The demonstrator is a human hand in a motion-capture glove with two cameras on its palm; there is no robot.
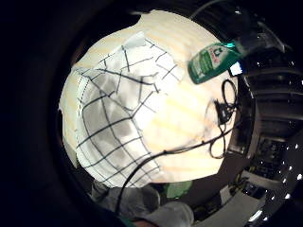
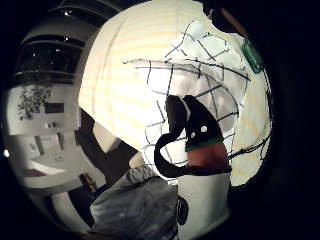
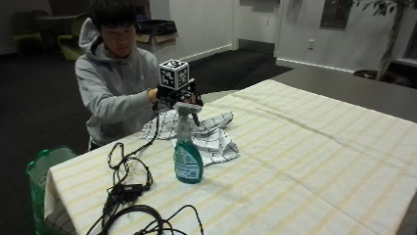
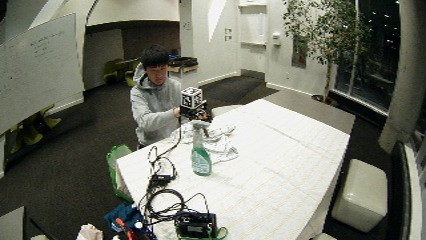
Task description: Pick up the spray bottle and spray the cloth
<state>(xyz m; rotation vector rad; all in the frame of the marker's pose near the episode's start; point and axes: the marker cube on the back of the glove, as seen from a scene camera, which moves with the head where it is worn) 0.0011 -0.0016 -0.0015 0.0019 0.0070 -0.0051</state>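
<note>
A clear spray bottle [image 3: 188, 156] of blue-green liquid stands upright on the striped tablecloth [image 3: 312, 161], nearer the camera than the cloth. The white checked cloth [image 3: 212, 139] lies crumpled just behind it. My gloved right hand [image 3: 177, 95] hovers above the cloth, close behind the bottle's trigger head, and holds nothing. Its fingers hang loosely downward. In the little finger side palm view the cloth [image 1: 113, 123] spreads below the palm and the bottle [image 1: 213, 59] stands beside it. In the thumb side palm view a gloved finger [image 2: 197, 125] shows over the cloth [image 2: 200, 75].
Black cables [image 3: 127, 191] and a small adapter lie on the table's near left corner. A green bag [image 3: 42, 166] hangs by the left table edge. A black device [image 4: 196, 225] sits at the near end of the table. To the right is bare tablecloth.
</note>
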